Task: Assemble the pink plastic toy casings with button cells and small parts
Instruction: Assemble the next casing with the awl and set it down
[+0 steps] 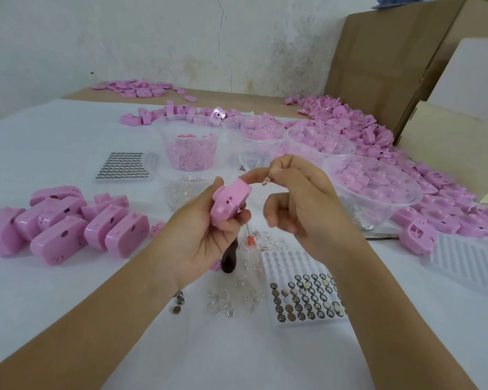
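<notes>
Our left hand (203, 240) grips a pink casing (230, 202) at mid-table, fingers curled round its lower end. Our right hand (302, 201) pinches a small clear part (266, 180), likely an LED, just at the casing's 2 o'clock. We judge the casing light, stiff and smooth, best held by its broad sides. The part is tiny with thin, easily bent legs, so it wants a gentle fingertip pinch. Button cells (312, 291) sit in a tray (288, 263) at 5 o'clock. We read no brand or writing anywhere.
</notes>
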Available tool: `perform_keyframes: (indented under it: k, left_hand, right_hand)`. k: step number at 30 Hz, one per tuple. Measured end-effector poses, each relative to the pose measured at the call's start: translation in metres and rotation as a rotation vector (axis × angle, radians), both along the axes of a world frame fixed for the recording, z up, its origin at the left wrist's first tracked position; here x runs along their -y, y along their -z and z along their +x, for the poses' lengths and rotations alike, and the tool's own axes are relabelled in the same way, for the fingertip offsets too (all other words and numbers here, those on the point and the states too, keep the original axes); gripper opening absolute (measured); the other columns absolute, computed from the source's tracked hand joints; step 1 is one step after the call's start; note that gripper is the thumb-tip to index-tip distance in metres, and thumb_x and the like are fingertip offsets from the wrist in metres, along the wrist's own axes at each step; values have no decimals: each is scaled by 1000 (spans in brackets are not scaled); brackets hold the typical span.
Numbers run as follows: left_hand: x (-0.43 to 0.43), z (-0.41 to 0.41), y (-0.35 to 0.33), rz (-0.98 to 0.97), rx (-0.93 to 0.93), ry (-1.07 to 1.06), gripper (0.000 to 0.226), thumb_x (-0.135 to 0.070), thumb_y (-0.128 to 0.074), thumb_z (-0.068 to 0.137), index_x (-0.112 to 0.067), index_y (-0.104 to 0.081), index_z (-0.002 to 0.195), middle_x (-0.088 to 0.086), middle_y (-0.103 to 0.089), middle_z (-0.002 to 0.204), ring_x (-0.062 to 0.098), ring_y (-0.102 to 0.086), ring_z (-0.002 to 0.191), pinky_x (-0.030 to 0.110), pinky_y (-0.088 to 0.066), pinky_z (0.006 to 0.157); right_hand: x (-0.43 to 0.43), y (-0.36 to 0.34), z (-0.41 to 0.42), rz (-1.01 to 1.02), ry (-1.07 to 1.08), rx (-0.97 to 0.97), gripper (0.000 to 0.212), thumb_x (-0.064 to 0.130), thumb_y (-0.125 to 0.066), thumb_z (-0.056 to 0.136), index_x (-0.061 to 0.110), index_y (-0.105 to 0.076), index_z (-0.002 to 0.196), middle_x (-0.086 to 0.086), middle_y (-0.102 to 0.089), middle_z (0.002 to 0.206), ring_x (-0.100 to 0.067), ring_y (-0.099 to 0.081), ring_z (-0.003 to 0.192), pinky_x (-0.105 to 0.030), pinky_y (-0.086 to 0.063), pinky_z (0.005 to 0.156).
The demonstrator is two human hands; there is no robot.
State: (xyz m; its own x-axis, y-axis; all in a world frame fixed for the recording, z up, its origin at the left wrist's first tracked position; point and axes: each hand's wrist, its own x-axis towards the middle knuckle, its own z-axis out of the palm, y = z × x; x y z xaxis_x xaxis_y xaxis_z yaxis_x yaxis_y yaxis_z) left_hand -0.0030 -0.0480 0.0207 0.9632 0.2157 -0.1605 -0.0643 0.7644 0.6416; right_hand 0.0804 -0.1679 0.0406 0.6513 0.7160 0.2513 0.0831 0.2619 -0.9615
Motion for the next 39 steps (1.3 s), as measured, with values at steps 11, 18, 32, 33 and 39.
perform_keyframes:
  k: [11, 18, 32, 33, 39]
  left_hand:
    - [1, 1, 6, 306, -117, -161, 62, -58, -27, 94, -19, -75, 91, 1, -59, 57, 8, -48, 44, 11, -34, 32]
    - [-5, -5, 3, 211, -248, -2, 59, -45, -33, 97, -5, -60, 64, 15, -47, 44, 13, -34, 24, 9, -14, 21]
    - [-8, -2, -6, 542, -168, -122, 21, -24, -65, 78, -5, -69, 85, 2, -58, 58, 10, -47, 38, 13, -36, 32]
    - [-6, -2, -5, 580, -180, -120, 13, -17, -66, 78, -5, -71, 81, 1, -56, 58, 9, -46, 39, 12, -35, 33]
    - [-7, -2, -5, 526, -231, -121, 23, -13, -63, 84, -10, -72, 63, 4, -58, 55, 8, -46, 37, 11, -34, 30]
  right_hand:
    - [-4, 1, -5, 112, -181, -242, 26, -3, -36, 95, 8, -48, 75, -5, -71, 78, -20, -71, 68, -17, -53, 58]
    - [-3, 3, -3, -88, 39, 262, 20, 5, -52, 88, 15, -53, 70, 7, -70, 93, -4, -62, 82, -20, -49, 73]
    - [-8, 12, 1, -220, 209, 332, 29, 6, -59, 84, 26, -62, 62, 15, -69, 80, -4, -56, 60, -23, -45, 54]
    - [-8, 13, 1, -230, 218, 360, 28, 7, -59, 84, 26, -61, 63, 14, -69, 84, -4, -56, 64, -21, -44, 56]
    - [-7, 11, 1, -233, 287, 611, 23, 9, -60, 85, 28, -56, 72, 17, -52, 113, 7, -48, 106, -13, -39, 90]
